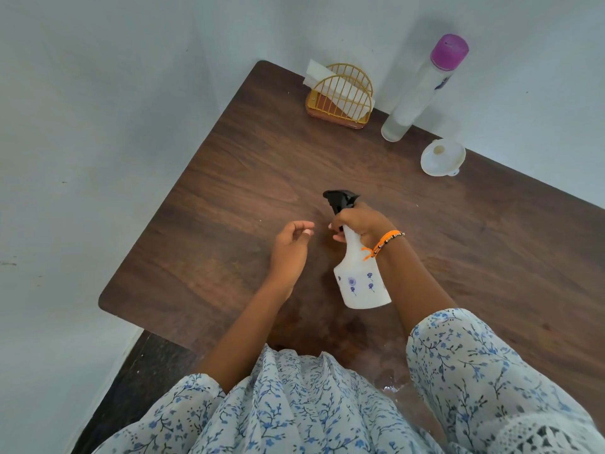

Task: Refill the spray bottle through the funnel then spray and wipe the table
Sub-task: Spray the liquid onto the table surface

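We held the spray bottle [361,280] in our right hand [358,224], fingers curled round its neck just under the black trigger head [340,199], the nozzle aimed away from us over the middle of the wooden table [212,208]. The white body hung tilted above the near part of the tabletop, not resting on it as far as we could tell. Our left hand [289,250] hovered just beside the bottle, loosely curled and holding nothing.

The funnel [442,157] lay on the table well apart from the bottle, near the far edge, beside a tall clear bottle with a purple cap [422,90]; so we judged the refill finished and the spraying in hand. To do it well, we thought the nozzle should stay pointed down at bare wood, with short squeezes spread across the surface. A wet patch [391,386] showed near our dress. Napkins in the gold wire holder [340,98] at the far corner looked the likely thing to wipe with.
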A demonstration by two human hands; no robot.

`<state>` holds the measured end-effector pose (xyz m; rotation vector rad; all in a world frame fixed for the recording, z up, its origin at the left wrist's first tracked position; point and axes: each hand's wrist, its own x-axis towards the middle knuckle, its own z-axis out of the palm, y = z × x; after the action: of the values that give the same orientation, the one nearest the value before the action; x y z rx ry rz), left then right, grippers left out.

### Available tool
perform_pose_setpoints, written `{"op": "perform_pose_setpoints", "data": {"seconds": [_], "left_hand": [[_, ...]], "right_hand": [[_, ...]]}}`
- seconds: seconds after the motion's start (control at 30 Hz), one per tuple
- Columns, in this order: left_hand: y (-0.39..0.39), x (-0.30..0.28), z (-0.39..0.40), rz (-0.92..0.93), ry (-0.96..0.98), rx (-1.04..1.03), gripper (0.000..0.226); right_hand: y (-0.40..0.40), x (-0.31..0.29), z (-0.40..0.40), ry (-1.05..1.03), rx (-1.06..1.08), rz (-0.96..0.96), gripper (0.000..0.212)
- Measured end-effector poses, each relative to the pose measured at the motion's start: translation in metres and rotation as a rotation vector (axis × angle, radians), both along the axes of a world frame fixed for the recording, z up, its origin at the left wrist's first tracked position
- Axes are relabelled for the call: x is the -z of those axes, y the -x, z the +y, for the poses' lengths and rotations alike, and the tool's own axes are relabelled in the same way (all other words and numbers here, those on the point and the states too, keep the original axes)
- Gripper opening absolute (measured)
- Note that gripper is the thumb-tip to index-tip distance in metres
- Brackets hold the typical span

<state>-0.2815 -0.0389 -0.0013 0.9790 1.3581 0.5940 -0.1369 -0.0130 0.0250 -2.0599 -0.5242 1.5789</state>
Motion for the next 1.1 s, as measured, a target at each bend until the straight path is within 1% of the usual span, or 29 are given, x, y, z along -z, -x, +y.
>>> {"op": "perform_pose_setpoints", "data": {"seconds": [0.07, 0.13, 0.27, 0.33, 0.4, 0.47, 0.57, 0.67, 0.73, 0.87, 1.0, 1.1], "left_hand": [[-0.001, -0.001, 0.000, 0.002, 0.003, 0.010, 0.020], [-0.002, -0.002, 0.001, 0.010, 0.003, 0.019, 0.020], [-0.002, -0.003, -0.001, 0.018, -0.003, 0.038, 0.020], [-0.002, -0.003, -0.003, 0.015, -0.006, 0.039, 0.020], [-0.002, -0.002, -0.005, 0.019, -0.006, 0.038, 0.020], [-0.002, -0.002, -0.006, 0.021, -0.007, 0.036, 0.020], [0.001, -0.002, -0.006, 0.008, -0.012, 0.017, 0.020], [0.002, -0.002, -0.006, 0.007, -0.022, 0.004, 0.020], [0.001, -0.002, -0.007, 0.007, -0.028, 0.004, 0.019], [0.002, -0.002, -0.007, 0.005, -0.031, 0.004, 0.019], [0.005, -0.001, -0.006, -0.007, -0.029, -0.018, 0.018], [0.004, -0.001, -0.006, -0.007, -0.023, -0.017, 0.019]], "right_hand": [[-0.003, 0.000, -0.001, 0.023, 0.016, 0.034, 0.020], [-0.008, 0.002, -0.004, 0.021, 0.040, 0.101, 0.014], [-0.016, 0.008, -0.011, -0.059, 0.184, 0.254, 0.011], [-0.014, 0.009, -0.012, -0.062, 0.211, 0.202, 0.010], [-0.009, 0.010, -0.011, -0.016, 0.136, 0.107, 0.014], [-0.005, 0.011, -0.011, 0.015, 0.072, 0.062, 0.019], [-0.006, 0.012, -0.013, -0.014, 0.037, 0.108, 0.017], [-0.008, 0.013, -0.013, -0.068, 0.096, 0.205, 0.016], [-0.006, 0.013, -0.011, -0.053, 0.146, 0.190, 0.018], [0.002, 0.014, -0.005, 0.028, 0.085, 0.112, 0.016], [0.002, 0.011, -0.007, -0.032, 0.050, 0.135, 0.017], [-0.001, 0.011, -0.005, -0.075, 0.127, 0.146, 0.017]]}}
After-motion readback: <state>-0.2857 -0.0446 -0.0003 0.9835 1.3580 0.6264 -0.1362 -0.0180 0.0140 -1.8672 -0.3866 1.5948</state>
